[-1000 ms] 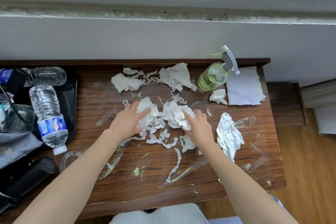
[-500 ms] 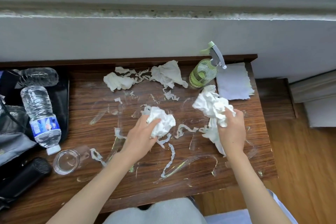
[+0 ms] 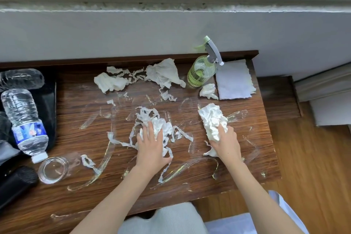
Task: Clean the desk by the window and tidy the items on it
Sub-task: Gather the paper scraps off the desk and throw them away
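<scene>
The cleaning looked to be about midway. The left hand (image 3: 151, 148) lay flat, fingers straight, pressing a shredded wad of white tissue (image 3: 161, 127) onto the brown wood-grain desk (image 3: 76, 112). The right hand (image 3: 227, 143) had its fingers over the near end of a crumpled white paper-towel wad (image 3: 211, 119), pressing it to the desk; whether they curled round it I could not tell.

Wet, yellowish smear streaks (image 3: 182, 169) showed nearer the person than both hands and to either side of them, so the wiping was, by my judgement, far from finished. Beyond the left hand lay two more crumpled white tissues (image 3: 165, 74) with torn strips between them. Beyond the right hand stood a green ribbed glass spray bottle (image 3: 201, 71), with a small tissue ball (image 3: 208, 91) and a flat pale cloth (image 3: 234, 81) just beside it.

Well to the left of the left hand lay a clear plastic water bottle with a blue label (image 3: 23, 121) and a tipped clear glass jar (image 3: 53, 170). Those still needed tidying, and the loose scraps gathering.
</scene>
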`<state>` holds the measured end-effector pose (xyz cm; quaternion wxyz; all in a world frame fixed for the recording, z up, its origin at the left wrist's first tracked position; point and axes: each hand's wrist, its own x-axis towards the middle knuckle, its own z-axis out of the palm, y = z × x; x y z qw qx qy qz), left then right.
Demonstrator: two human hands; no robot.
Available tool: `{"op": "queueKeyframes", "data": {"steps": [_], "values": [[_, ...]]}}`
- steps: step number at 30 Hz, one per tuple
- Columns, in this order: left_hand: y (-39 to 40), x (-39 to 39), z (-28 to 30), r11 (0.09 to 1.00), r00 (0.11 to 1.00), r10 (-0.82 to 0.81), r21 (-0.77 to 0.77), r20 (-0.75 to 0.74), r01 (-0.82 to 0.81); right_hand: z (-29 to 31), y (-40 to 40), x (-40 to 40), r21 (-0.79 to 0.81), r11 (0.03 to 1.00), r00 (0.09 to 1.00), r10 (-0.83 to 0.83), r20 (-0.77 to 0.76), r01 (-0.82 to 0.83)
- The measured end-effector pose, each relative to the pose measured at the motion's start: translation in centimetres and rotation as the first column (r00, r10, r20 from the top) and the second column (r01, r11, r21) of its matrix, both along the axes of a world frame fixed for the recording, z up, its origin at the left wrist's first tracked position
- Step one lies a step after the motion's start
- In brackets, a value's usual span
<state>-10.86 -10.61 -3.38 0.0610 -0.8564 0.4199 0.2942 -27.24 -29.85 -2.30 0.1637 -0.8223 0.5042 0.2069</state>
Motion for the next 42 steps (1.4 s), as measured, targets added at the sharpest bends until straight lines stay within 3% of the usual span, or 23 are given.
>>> {"op": "queueKeyframes", "data": {"steps": [5,8,11,14,19,23,26,31,35,42], "values": [[-0.6,-0.3,0.4,0.999,0.998,-0.012,-0.035,0.057,0.014,0.6,0.2,0.3,-0.006,1.000,0.992,0.019,0.122,-0.019],[-0.4,0.3,0.6,0.994,1.000,-0.005,-0.107,-0.024,0.003,1.4,1.6,1.4,-0.049,0.998,0.963,0.050,0.265,-0.038],[0.0,1.3,0.8,0.985,0.993,0.010,-0.171,-0.122,-0.031,2.1,3.8,3.5,-0.045,0.986,0.927,0.164,0.337,-0.158],[0.9,2.6,1.8,0.964,0.983,0.096,-0.230,-0.159,-0.132,1.9,5.5,5.7,-0.029,0.962,0.910,0.266,0.317,-0.271],[6.4,5.1,4.4,0.860,0.930,0.363,-0.367,-0.050,-0.356,0.8,7.2,7.5,0.038,0.913,0.903,0.396,0.166,-0.407],[11.6,6.4,4.1,0.847,0.873,0.487,-0.268,0.042,-0.460,-0.2,7.9,7.6,0.034,0.900,0.895,0.426,0.133,-0.434],[13.4,6.4,2.9,0.856,0.864,0.503,-0.150,0.019,-0.495,-0.3,8.2,7.7,0.012,0.910,0.902,0.410,0.135,-0.415],[13.7,5.5,1.9,0.847,0.845,0.523,-0.041,-0.111,-0.530,0.4,9.0,8.1,0.059,0.933,0.931,0.348,0.108,-0.356],[12.3,4.8,2.0,0.827,0.816,0.531,-0.071,-0.227,-0.558,1.0,11.0,9.0,0.113,0.923,0.929,0.356,0.103,-0.367],[9.0,4.9,2.0,0.893,0.815,0.368,-0.073,-0.448,-0.443,0.9,14.3,10.0,0.176,0.900,0.914,0.374,0.159,-0.399]]}}
